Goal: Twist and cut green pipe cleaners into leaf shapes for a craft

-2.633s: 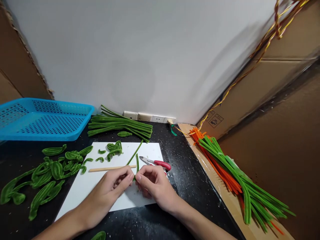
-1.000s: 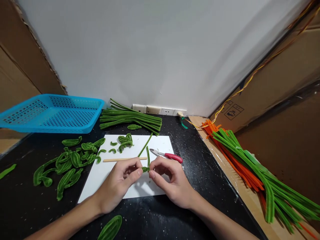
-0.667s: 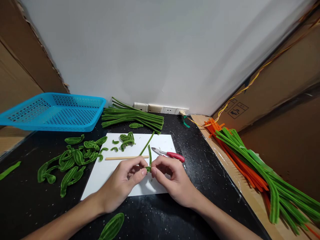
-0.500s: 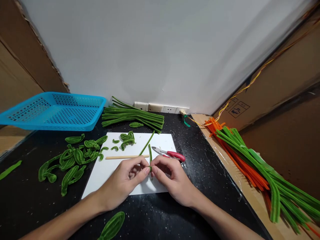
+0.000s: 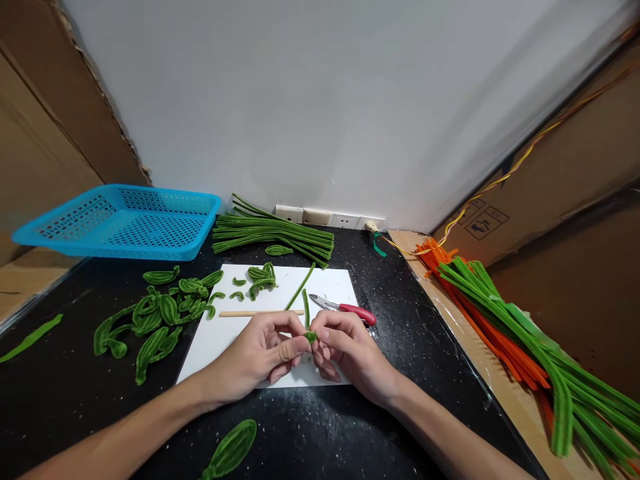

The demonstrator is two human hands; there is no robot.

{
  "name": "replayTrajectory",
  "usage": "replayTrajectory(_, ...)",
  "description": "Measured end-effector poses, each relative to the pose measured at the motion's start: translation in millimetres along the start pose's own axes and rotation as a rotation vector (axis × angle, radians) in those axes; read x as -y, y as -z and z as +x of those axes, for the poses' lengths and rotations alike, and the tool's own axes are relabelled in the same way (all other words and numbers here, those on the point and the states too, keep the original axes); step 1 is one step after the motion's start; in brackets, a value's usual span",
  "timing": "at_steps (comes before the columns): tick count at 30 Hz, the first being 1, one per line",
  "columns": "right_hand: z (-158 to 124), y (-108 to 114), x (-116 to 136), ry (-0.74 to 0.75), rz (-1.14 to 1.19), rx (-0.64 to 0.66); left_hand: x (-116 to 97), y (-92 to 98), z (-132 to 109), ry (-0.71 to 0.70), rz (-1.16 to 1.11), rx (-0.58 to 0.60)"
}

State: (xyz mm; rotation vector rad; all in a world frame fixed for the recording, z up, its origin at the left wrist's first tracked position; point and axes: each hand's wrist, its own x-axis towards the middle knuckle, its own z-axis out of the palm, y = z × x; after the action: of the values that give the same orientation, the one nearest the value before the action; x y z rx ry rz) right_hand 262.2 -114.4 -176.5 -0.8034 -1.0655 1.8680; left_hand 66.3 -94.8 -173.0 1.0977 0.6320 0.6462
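A small green fuzzy piece (image 5: 311,337) is pinched between the fingertips of my left hand (image 5: 267,353) and my right hand (image 5: 353,350), over the white sheet (image 5: 200,353). Just beyond my fingers lie two thin green stems (image 5: 301,287) (image 5: 306,308). Red-handled cutters (image 5: 357,312) rest to their right, and a wooden stick (image 5: 260,313) lies to the left. Small curled green pieces (image 5: 237,295) and a cluster of green leaf shapes (image 5: 261,275) sit on the sheet's upper left.
Many green leaf shapes (image 5: 167,310) are piled left of the sheet. One leaf (image 5: 233,448) lies near the front. Behind are a blue basket (image 5: 200,250), a green stem bundle (image 5: 275,230) and sockets (image 5: 345,221). Orange (image 5: 500,347) and green strips (image 5: 555,373) lie right.
The view has shifted slightly left. The green piece between my fingertips now shows more of its surface, and the fingers of both my hands have changed position around it.
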Motion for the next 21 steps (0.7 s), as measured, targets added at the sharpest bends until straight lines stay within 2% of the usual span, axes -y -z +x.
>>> replayTrajectory(7, -0.6, -1.6, 6.3, -0.007, 0.021, 0.022, -0.9, 3.9, 2.0, 0.001, -0.015, -0.016)
replayTrajectory(10, 0.2, -4.7, 5.5, -0.005, 0.046, 0.035, -1.8, 3.7, 1.1, 0.001, -0.090, -0.025)
replayTrajectory(14, 0.4, -11.2, 2.0, 0.006, 0.087, -0.013, -1.4, 0.6, -2.2, 0.074, -0.238, -0.011)
replayTrajectory(21, 1.9, -7.9, 2.6, 0.049, -0.047, -0.012, 2.5, -1.8, -1.8, 0.096, -0.320, -0.027)
